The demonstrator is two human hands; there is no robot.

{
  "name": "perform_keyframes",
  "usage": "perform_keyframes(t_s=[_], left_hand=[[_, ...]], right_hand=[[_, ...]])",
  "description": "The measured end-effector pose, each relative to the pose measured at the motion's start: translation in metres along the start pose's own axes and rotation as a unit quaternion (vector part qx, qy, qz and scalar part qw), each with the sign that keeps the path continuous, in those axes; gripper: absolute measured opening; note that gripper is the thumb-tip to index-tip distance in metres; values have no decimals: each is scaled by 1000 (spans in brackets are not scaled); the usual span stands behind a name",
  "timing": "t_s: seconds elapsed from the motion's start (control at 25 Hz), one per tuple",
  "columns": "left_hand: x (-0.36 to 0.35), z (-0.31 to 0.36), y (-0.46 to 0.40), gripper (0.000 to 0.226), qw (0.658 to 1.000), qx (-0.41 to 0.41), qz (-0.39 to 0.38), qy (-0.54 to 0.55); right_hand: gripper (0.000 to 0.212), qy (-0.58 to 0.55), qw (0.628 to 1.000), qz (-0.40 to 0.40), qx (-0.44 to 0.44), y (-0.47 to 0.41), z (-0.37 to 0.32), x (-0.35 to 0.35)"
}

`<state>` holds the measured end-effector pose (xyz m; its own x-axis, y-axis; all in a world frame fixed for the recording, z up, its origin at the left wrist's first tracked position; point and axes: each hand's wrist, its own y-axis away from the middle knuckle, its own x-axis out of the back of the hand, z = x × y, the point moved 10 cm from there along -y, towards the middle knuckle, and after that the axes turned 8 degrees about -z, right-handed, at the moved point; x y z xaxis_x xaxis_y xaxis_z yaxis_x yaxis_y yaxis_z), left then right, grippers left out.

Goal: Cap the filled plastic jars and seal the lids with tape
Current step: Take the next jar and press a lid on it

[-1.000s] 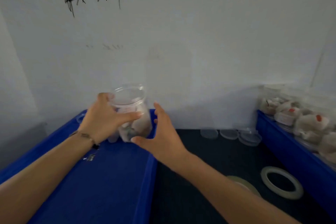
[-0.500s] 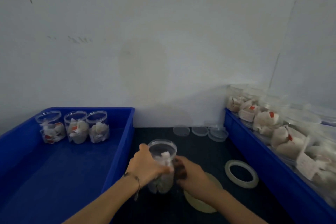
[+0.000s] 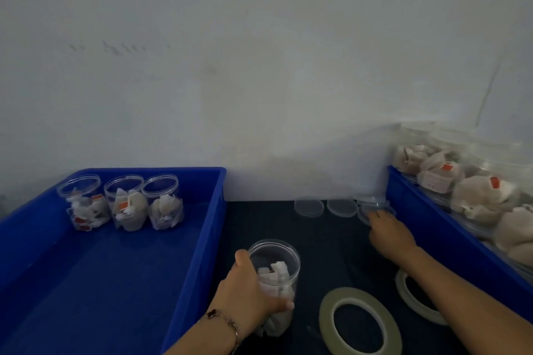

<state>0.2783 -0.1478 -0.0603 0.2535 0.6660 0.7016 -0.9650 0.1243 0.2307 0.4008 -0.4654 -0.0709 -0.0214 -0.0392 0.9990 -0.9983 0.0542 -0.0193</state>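
1. Since half a second ago the right hand (image 3: 388,232) has let go of the jar and gone out to the lid stack (image 3: 375,206) at the back of the table (image 3: 331,251); the left hand (image 3: 245,291) stays on the jar.
2. Left hand: fingers and thumb wrapped round the open jar (image 3: 275,282), which stands upright on the table just right of the left blue bin (image 3: 199,253). Filled with white packets, no cap on it.
3. Right hand: fingertips reach the lid stack beside the right blue bin (image 3: 432,225); whether it pinches a lid yet, cannot tell.
4. Two single lids (image 3: 309,207) lie flat just left of the stack.
5. Tape: large tape roll (image 3: 360,323) flat near the jar, second tape roll (image 3: 415,300) partly under the right forearm. Neither touched.
6. Progress: early for this jar; capping not done, taping left. Three uncapped jars (image 3: 122,202) wait in the left bin. Filled jars (image 3: 473,196) are piled in the right bin; whether they are sealed is unclear.
7. Writing: black scrawl on the wall (image 3: 259,66) at top left, cut off, unreadable. Red tags on packets, text too small.
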Motion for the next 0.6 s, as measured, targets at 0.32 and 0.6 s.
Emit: perform_keyframes(t_s=[0.32, 0.6], left_hand=[[-3, -1, 0, 86, 1000, 10, -20, 9], [-4, -5, -1, 93, 998, 29, -51, 15]], right_hand=[[40, 143, 988, 54, 1, -25, 6, -7], [33, 143, 988, 58, 3, -29, 8, -6]])
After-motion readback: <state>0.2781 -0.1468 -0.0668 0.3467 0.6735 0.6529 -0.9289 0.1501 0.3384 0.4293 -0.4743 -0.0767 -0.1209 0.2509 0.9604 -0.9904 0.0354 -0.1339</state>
